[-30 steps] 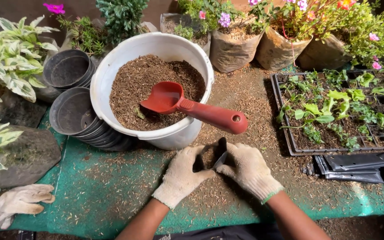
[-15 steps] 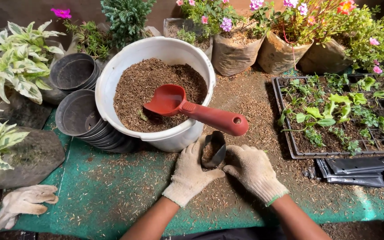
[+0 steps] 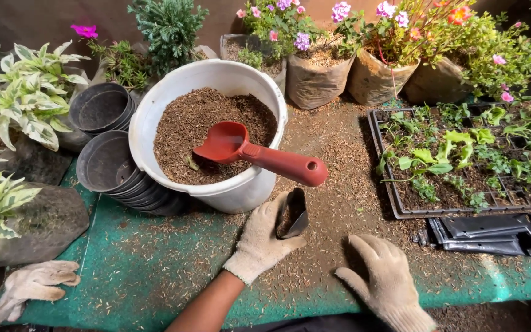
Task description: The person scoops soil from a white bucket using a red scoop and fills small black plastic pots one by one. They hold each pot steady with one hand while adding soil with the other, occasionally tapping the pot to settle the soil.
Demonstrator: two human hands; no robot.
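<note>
My left hand (image 3: 260,238), in a beige work glove, grips a small black plastic grow bag (image 3: 292,213) with some brown soil mix in it, standing on the green mat just below the bucket. My right hand (image 3: 383,278), gloved too, lies flat on the mat to the right with fingers apart, holding nothing. A white bucket (image 3: 155,107) of brown soil mix stands just beyond. A red scoop (image 3: 259,155) rests in it, with the handle sticking out over the rim toward the bag.
Two stacks of black pots (image 3: 109,166) lie left of the bucket. A seedling tray (image 3: 462,161) sits at right, flat black bags (image 3: 493,233) below it. A spare glove (image 3: 32,284) lies at lower left. Bagged flowering plants (image 3: 370,67) line the back; leafy plants (image 3: 19,104) stand left.
My right hand has let go of the small black bag and dropped to the mat at the right. My left hand still holds the bag, now nearer the bucket.
</note>
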